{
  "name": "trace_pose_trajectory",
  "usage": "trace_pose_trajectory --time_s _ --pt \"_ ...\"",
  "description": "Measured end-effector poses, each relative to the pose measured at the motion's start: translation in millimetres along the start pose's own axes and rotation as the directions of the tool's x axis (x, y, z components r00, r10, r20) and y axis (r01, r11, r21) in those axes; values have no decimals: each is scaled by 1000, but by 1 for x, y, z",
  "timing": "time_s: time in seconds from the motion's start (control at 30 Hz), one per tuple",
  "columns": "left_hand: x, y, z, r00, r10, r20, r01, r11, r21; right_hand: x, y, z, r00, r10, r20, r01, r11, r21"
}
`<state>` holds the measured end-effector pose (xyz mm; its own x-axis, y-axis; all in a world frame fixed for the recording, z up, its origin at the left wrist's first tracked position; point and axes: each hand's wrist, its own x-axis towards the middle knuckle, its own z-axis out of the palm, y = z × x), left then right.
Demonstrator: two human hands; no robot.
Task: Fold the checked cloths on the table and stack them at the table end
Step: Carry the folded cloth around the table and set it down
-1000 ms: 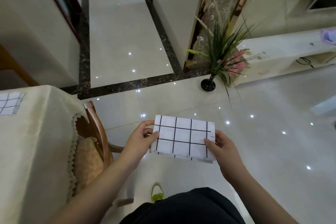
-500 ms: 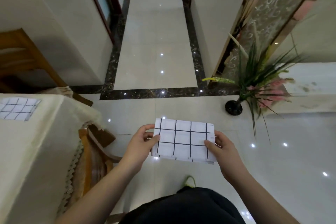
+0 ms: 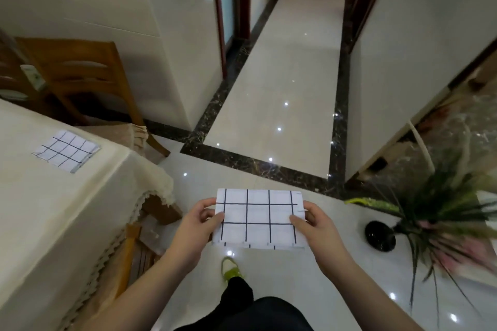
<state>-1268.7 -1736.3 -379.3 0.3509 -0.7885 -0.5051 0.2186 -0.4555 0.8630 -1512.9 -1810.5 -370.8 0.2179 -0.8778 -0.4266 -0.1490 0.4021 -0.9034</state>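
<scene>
A folded checked cloth (image 3: 258, 219) is held flat in mid-air above the floor (image 3: 282, 83), off the table's (image 3: 53, 209) right side. The left hand (image 3: 193, 228) pinches its left edge, thumb on top and fingers curled beneath; the right hand (image 3: 317, 231) pinches the right edge likewise. Both forearms reach forward. A second folded cloth (image 3: 66, 150) lies on the table near its far corner, beside a chair (image 3: 80, 72). A plant (image 3: 435, 212) stands right.

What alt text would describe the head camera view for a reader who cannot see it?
Two hands, left hand and right hand, hold a folded checked cloth by its side edges above a glossy tiled floor. Another folded checked cloth lies on the cream-covered table at left; a potted plant stands at right.
</scene>
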Motion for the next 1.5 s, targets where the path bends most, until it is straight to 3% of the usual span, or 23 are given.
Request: trace_pose_trajectory --time_s 0.23,0.4,0.9,1.17,1.5 --pt "73 44 -31 997 44 -57 -42 999 27 91 -51 46 998 7 67 -2 997 -75" --pt "109 82 -65 988 139 -61 -121 963 239 142 -87 83 993 0 120 13 995 -102" --pt "214 155 -132 935 116 -334 -102 993 59 306 -171 194 936 35 350 18 989 -147" --pt "285 205 -153 861 53 -505 -73 997 -19 419 -224 253 856 46 515 83 971 -226" --pt "322 236 -197 689 -25 -724 -134 978 -162 490 -266 357 712 127 691 124 945 -302"
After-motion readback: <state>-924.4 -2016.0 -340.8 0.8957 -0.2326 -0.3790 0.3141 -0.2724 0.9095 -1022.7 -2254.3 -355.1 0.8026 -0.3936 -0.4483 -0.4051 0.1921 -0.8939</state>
